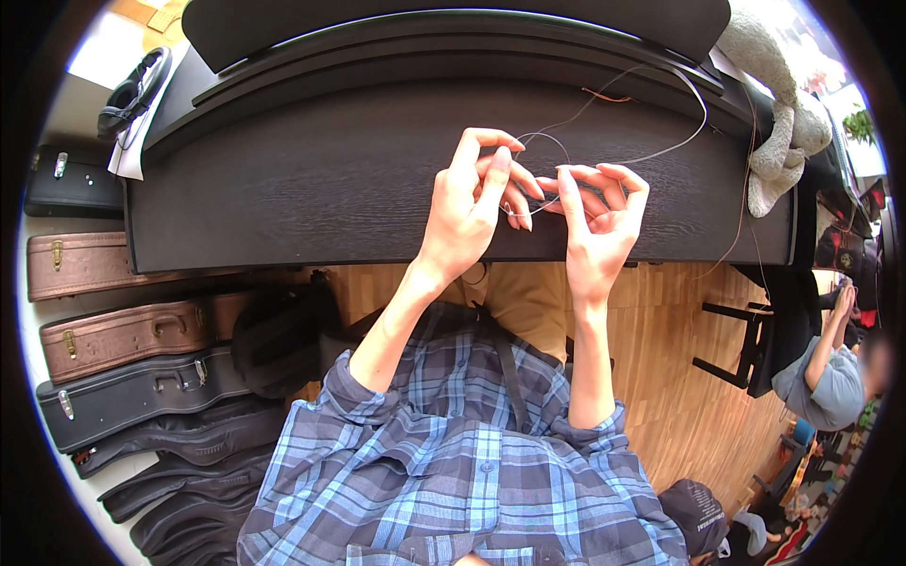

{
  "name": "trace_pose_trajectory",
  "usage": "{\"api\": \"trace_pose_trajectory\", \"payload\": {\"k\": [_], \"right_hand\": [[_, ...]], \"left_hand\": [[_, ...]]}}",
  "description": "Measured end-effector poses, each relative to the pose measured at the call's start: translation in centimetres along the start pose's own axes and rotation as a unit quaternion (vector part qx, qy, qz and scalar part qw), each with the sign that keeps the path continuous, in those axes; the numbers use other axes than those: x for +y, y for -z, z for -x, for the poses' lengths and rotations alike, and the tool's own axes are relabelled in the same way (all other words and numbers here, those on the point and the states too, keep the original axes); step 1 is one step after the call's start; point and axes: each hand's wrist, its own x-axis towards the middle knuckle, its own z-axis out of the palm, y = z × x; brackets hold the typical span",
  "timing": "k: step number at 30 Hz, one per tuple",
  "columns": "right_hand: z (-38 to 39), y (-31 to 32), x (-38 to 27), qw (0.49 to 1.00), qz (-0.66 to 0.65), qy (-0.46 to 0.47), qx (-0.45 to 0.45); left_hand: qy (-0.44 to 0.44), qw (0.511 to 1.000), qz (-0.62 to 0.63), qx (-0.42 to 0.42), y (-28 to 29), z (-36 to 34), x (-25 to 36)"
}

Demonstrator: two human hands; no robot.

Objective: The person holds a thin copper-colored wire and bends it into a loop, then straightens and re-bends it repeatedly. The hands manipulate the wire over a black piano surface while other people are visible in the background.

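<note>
A thin, pale string, which looks like an instrument string, is held in both hands above a dark wooden surface. My left hand pinches it between thumb and forefinger, the other fingers curled below. Close beside it on the right, my right hand has thumb and forefinger together on the string, its remaining fingers bent. A small loop of string stands between the two hands. From there a larger loop sweeps to the back right. A copper-coloured piece of string shows near the back. Exactly where the fingertips grip is hard to see.
The dark surface belongs to a piano-like cabinet. Headphones sit at its far left, a grey plush toy at its right. Instrument cases line the left floor. A black stool and another person are to the right.
</note>
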Motion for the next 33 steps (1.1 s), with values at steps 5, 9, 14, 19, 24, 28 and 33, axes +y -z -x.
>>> {"api": "trace_pose_trajectory", "payload": {"k": [5,9,14,19,24,28,33], "right_hand": [[-0.1,0.1,0.1,0.999,0.048,-0.008,0.001],[0.1,0.0,0.4,0.997,0.072,0.015,0.014],[0.2,-0.1,0.8,0.993,0.101,0.042,0.037],[0.2,0.2,1.1,0.989,0.13,0.071,0.022],[0.1,0.6,0.9,0.992,0.103,0.066,-0.006],[-0.1,1.0,0.3,0.998,0.059,0.024,-0.024],[-0.1,1.2,0.0,0.999,0.016,-0.01,-0.034]], "left_hand": [[0.003,1.0,-0.003,-0.002,-0.1,0.0,0.1],[0.006,1.0,0.0,-0.001,-0.1,0.0,0.1],[0.007,1.0,0.0,0.003,0.0,0.1,0.1],[0.004,1.0,0.008,0.009,0.0,-0.1,0.0],[0.004,1.0,0.013,0.004,0.0,0.0,0.2],[0.012,1.0,0.002,0.009,-0.2,0.1,0.5],[0.005,1.0,-0.006,0.023,-0.3,0.1,0.4]]}}
